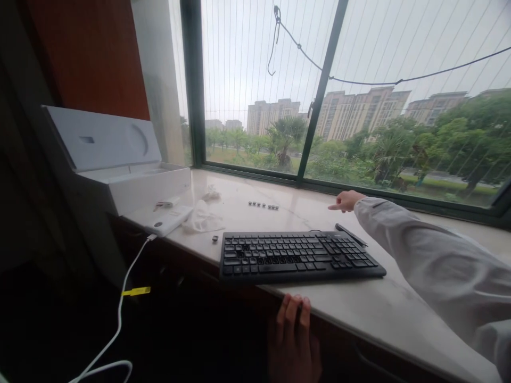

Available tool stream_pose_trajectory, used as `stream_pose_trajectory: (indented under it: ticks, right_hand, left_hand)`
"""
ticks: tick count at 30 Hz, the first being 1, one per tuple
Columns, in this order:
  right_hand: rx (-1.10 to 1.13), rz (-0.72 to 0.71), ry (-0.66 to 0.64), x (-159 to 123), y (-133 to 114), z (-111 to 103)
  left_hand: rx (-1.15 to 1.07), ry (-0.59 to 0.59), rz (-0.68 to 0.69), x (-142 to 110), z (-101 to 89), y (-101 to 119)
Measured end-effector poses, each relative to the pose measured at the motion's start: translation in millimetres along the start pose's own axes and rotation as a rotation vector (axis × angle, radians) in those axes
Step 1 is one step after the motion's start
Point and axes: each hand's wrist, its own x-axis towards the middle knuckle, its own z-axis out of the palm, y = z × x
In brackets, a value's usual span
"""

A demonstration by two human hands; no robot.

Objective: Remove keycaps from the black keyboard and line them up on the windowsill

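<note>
One black keyboard (299, 255) lies flat on the pale, faintly veined surface (359, 303), close to its near edge and roughly in the middle of the scene. It is a long, full-width board with a number block at its right end and a plain dark frame around the keys. Pale glare catches many of the key tops; several spots on the left half, mainly along the lower letter rows, look darker and sunken, as though without caps. The lettering is too small to read.

Beyond it, toward the window, a short row of small dark keycaps (264, 205) stands on the surface, with a slight gap partway along. A single keycap (215, 239) sits just beside the keyboard's far left corner. Near the far right corner lies a slim dark bar (351, 234).

The hands are well apart. The left hand (294, 338) is at the near edge, below the keyboard, its fingers extended side by side, with nothing seen in them. The right hand (346, 202) is on the far right by the window, one finger pointing left and the others curled; whether it grips anything small, I cannot tell.
</note>
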Motion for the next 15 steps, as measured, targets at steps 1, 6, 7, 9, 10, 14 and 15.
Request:
stream_pose_trajectory:
  ticks: [1, 6, 7, 9, 10, 14, 15]
  right_hand:
    - [0.002, 0.031, -0.070, -1.4, 7.1, 1.8]
    - [0.021, 0.082, -0.432, -6.3, 19.8, 13.2]
    - [0.028, 0.080, -0.459, -7.4, 18.6, 15.8]
    - [0.040, 0.065, -0.479, -10.2, 14.9, 20.1]
    - [0.045, 0.054, -0.474, -11.8, 13.0, 21.5]
    - [0.081, -0.012, -0.329, -18.8, 8.6, 23.9]
    - [0.094, -0.029, -0.270, -20.0, 8.1, 24.6]
  left_hand:
    - [0.001, -0.006, 0.004, -0.2, 0.1, -0.2]
    - [0.023, -0.022, 0.006, -1.7, 1.4, -0.3]
    - [0.027, -0.016, 0.005, -2.0, 1.6, -0.1]
    - [0.028, -0.003, 0.005, -2.2, 1.7, 0.2]
    - [0.025, 0.003, 0.006, -2.2, 1.5, 0.5]
    - [0.032, -0.010, 0.009, -0.1, -0.3, 1.0]
    - [0.040, -0.011, 0.014, 1.0, -1.5, 0.7]
